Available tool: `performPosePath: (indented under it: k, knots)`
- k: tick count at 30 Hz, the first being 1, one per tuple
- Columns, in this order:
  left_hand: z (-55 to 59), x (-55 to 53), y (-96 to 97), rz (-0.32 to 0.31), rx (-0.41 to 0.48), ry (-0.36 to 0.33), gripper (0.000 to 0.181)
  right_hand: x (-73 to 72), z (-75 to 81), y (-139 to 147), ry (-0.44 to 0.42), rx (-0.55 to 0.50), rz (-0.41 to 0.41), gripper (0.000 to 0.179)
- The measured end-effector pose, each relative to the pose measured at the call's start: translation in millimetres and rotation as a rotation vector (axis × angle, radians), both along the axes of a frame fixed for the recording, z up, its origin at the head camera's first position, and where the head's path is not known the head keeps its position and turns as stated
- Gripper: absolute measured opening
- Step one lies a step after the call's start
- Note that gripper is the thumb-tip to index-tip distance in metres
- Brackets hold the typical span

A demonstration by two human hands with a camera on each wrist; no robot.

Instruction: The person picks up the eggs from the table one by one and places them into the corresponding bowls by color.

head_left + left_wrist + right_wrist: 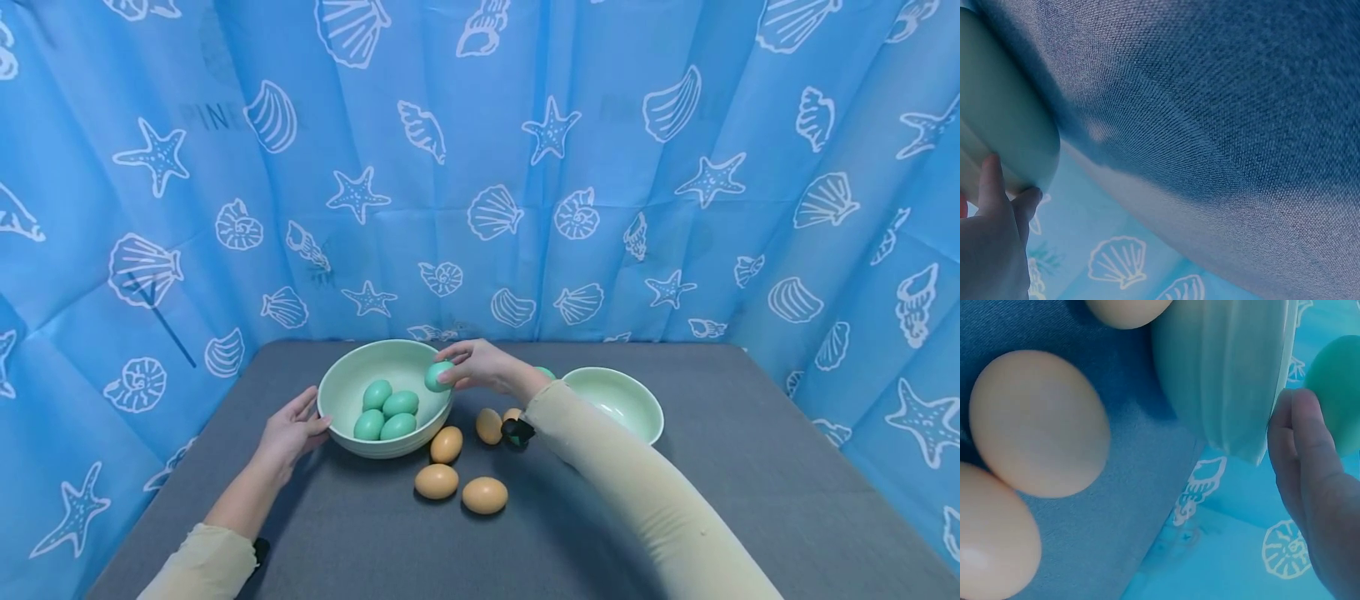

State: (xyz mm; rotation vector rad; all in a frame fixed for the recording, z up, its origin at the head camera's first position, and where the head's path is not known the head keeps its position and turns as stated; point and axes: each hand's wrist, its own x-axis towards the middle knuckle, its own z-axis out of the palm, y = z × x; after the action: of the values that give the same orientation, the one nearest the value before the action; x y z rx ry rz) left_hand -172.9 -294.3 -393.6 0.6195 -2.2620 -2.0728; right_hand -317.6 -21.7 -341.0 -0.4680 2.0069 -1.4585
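Observation:
My right hand point(483, 365) pinches a green egg point(437, 377) over the right rim of the large pale-green bowl point(347, 375). Inside that bowl, several green eggs point(400, 402) lie together. At the bowl's left side, my left hand point(288, 433) rests its fingers and thumb against the outer wall and rim. The left wrist view shows extended fingers point(992, 184) touching the bowl's outside point(1010, 119). In the right wrist view, the fingers point(1313, 434) are beside the held green egg point(1338, 394), next to the bowl's rim; the thumb is hidden there.
Several brown eggs point(485, 496) lie on the grey table point(360, 533) to the right and front of the large bowl. A second, smaller pale-green bowl point(633, 404) stands behind my right forearm. Another green egg point(545, 372) is partly covered by that arm. A blue curtain point(450, 167) hangs behind.

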Motion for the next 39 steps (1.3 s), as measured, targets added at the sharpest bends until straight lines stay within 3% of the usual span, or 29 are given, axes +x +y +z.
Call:
performPosePath:
  k: [13, 26, 32, 39]
  knots:
    - [-0.9, 0.0, -1.9, -0.007, -0.003, 0.006, 0.073, 3.7, 3.2, -20, 0.041, 0.089, 0.104, 0.046]
    - [-2.1, -0.7, -0.7, 0.0, -0.03, 0.023, 0.072, 8.1, -5.5, -46, 0.044, 0.082, 0.165, 0.045]
    - [-3.3, -0.1, -0.4, 0.002, -0.033, 0.031, 0.072, 11.0, -12.1, -59, 0.083, 0.129, 0.143, 0.041]
    - [-1.4, 0.5, -1.1, -0.01, -0.023, 0.026, 0.071, 14.3, -18.9, -69, 0.066, 0.135, 0.109, 0.035]
